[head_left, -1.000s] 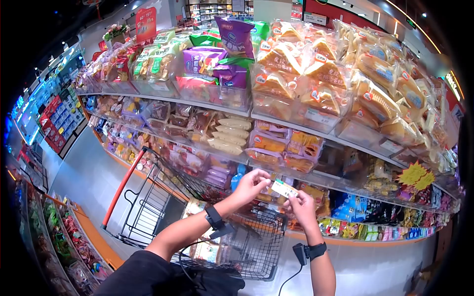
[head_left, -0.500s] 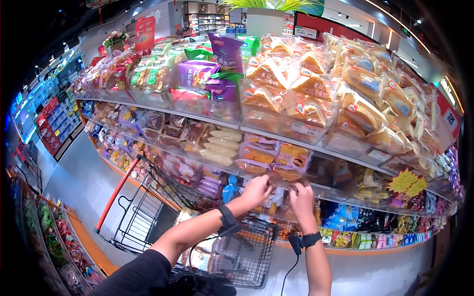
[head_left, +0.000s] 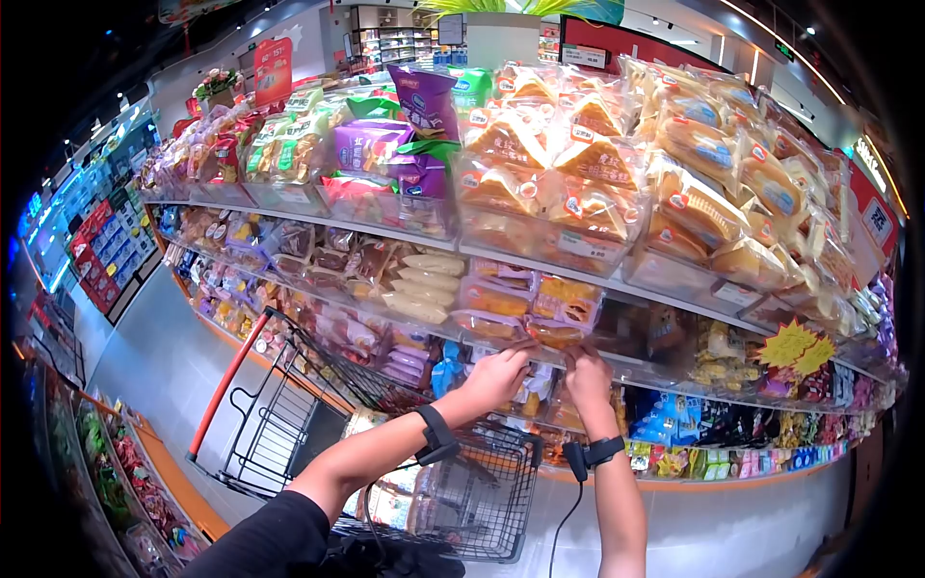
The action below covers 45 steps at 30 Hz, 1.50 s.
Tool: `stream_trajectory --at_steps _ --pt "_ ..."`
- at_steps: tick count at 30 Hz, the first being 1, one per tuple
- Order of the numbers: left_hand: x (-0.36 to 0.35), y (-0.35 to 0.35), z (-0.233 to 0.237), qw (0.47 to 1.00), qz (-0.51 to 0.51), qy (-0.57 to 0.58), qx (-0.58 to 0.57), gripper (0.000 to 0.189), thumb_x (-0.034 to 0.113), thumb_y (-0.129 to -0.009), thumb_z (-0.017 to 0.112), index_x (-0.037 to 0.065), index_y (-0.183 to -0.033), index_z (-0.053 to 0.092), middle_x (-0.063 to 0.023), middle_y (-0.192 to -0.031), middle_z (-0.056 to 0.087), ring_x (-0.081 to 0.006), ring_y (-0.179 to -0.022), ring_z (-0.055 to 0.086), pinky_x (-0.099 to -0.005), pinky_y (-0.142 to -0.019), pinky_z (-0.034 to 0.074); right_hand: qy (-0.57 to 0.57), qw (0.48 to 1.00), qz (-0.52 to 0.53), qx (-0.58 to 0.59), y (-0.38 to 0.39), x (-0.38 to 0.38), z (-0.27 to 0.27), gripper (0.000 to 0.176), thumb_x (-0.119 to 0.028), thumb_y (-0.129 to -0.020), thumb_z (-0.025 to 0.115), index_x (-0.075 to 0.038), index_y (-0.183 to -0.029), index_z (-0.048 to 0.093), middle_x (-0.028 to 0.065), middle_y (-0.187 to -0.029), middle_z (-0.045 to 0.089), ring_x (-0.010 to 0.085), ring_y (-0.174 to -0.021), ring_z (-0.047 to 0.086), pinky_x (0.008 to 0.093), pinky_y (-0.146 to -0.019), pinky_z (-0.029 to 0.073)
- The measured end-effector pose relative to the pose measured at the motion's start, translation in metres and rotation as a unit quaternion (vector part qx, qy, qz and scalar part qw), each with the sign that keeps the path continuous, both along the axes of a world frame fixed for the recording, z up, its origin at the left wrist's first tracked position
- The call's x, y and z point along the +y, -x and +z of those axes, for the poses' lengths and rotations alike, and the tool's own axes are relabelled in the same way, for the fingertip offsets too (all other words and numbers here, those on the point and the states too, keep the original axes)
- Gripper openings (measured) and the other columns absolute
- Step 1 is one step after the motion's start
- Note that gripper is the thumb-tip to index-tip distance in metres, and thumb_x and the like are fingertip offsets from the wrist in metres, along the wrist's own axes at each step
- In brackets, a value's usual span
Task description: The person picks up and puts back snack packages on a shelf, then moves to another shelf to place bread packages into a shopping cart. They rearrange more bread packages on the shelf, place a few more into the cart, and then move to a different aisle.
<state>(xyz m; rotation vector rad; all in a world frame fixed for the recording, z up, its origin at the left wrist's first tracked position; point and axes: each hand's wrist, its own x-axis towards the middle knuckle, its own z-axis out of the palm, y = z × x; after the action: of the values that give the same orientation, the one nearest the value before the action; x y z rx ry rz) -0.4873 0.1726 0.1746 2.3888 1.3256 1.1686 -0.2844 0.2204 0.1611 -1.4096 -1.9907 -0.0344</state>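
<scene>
Clear shelf rail, fingers half hidden

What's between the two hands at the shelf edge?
Head view: only a short stretch of the shelf edge runs between the left hand and the right hand, with wrapped bread packs just above it.
</scene>
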Motion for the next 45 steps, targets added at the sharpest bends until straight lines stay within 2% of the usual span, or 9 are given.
stream_trajectory --at_steps 2,11,19,22,26,41,45 --pt "0.001 -0.001 -0.004 1.0 0.003 -0.002 0.001 0.042 0.007 -0.086 0.059 0.004 -0.127 0.052 -0.0178 -0.129 0.057 -0.0363 -0.115 0.057 -0.0415 -0.093 0.051 -0.007 1.0 0.02 0.009 -0.002 -0.002 0.001 0.013 -0.009 -0.083 0.06 -0.014 -0.091 0.069 0.0103 -0.101 0.067 0.0345 -0.078 0.067 0.0446 -0.067 0.053" --pt "0.001 -0.004 -0.003 1.0 0.006 0.01 0.0 0.041 0.006 -0.086 0.056 0.004 -0.127 0.052 -0.0179 -0.133 0.054 -0.0357 -0.118 0.055 -0.0424 -0.094 0.05 -0.03 0.999 0.038 0.025 -0.005 -0.004 0.003 0.012 -0.009 -0.081 0.063 -0.013 -0.091 0.069 0.0081 -0.096 0.067 0.0323 -0.08 0.067 0.0434 -0.067 0.053" --pt "0.006 -0.004 -0.01 0.999 0.018 0.011 0.027 0.044 0.004 -0.084 0.056 0.002 -0.128 0.052 -0.0188 -0.135 0.053 -0.0363 -0.118 0.055 -0.043 -0.095 0.05 -0.055 0.998 0.029 0.013 0.004 -0.008 0.013 0.008 -0.01 -0.083 0.063 -0.009 -0.09 0.066 0.0105 -0.093 0.067 0.0343 -0.078 0.067 0.0441 -0.067 0.053" --pt "0.005 -0.004 -0.012 0.998 0.026 0.0 0.051 0.046 0.007 -0.085 0.058 0.004 -0.13 0.05 -0.015 -0.137 0.051 -0.0336 -0.118 0.056 -0.0424 -0.09 0.052 -0.056 0.998 0.026 0.012 0.006 -0.008 0.015 0.007 -0.01 -0.084 0.063 -0.008 -0.09 0.066 0.0109 -0.093 0.067 0.0344 -0.077 0.067 0.0444 -0.066 0.053" --pt "0.006 -0.004 -0.015 0.998 0.025 -0.014 0.054 0.048 0.007 -0.085 0.059 0.004 -0.131 0.049 -0.0157 -0.137 0.051 -0.034 -0.118 0.056 -0.0427 -0.091 0.052 0.0 1.0 0.012 -0.015 0.002 -0.006 0.005 0.009 -0.016 -0.087 0.063 -0.01 -0.093 0.066 0.0119 -0.096 0.067 0.0356 -0.083 0.066 0.046 -0.072 0.052" --pt "0.004 -0.005 -0.016 0.998 0.024 -0.017 0.059 0.051 0.009 -0.085 0.06 0.0 -0.134 0.046 -0.0191 -0.138 0.048 -0.0365 -0.119 0.054 -0.0434 -0.093 0.051 -0.051 0.996 -0.032 0.059 0.013 -0.019 0.008 0.007 -0.013 -0.088 0.061 -0.008 -0.087 0.066 0.0099 -0.099 0.067 0.0347 -0.079 0.066 0.0435 -0.068 0.053" --pt "0.004 -0.006 -0.014 0.998 0.029 -0.009 0.06 0.052 0.008 -0.085 0.059 0.0 -0.135 0.045 -0.0198 -0.139 0.047 -0.0366 -0.12 0.054 -0.0436 -0.094 0.05 -0.028 0.997 -0.029 0.06 0.011 -0.017 0.005 0.007 -0.013 -0.088 0.061 -0.008 -0.089 0.066 0.0102 -0.099 0.066 0.0342 -0.079 0.066 0.0433 -0.068 0.053"
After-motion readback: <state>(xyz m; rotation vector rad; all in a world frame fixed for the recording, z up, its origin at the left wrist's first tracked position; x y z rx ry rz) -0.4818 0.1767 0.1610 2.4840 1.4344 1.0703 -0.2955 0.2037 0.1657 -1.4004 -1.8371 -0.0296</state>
